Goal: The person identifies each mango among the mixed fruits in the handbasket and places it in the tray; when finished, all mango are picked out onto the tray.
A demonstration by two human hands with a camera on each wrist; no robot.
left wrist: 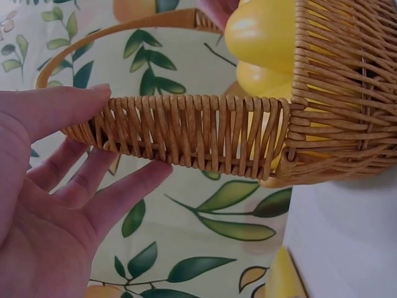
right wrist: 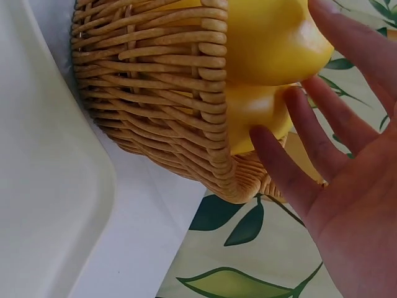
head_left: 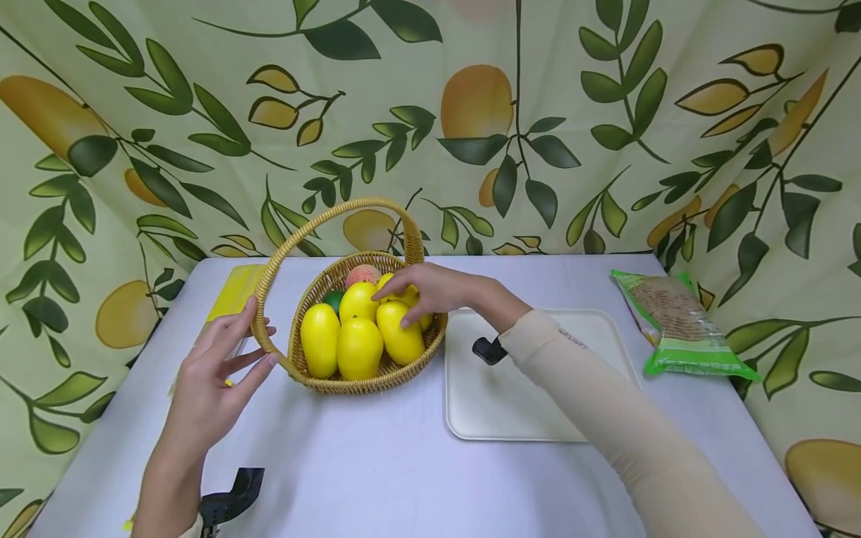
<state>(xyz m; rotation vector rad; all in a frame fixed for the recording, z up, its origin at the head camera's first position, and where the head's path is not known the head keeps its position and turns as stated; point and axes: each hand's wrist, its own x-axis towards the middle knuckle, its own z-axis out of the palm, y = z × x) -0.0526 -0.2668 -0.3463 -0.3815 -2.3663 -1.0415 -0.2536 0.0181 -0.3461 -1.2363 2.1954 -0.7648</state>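
Yellow mangoes lie in a wicker basket on the table, just beside a white tray. I see the left hand gripping the handle between thumb and fingers; the right hand has its fingers spread over the fruit.

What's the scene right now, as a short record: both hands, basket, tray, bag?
left hand: thumb and fingers pinch the handle
right hand: fingers spread at the yellow fruits
basket: wicker, on the table; also holds a reddish fruit and something green
tray: white, right of basket, under right arm
bag: green-edged, right of tray
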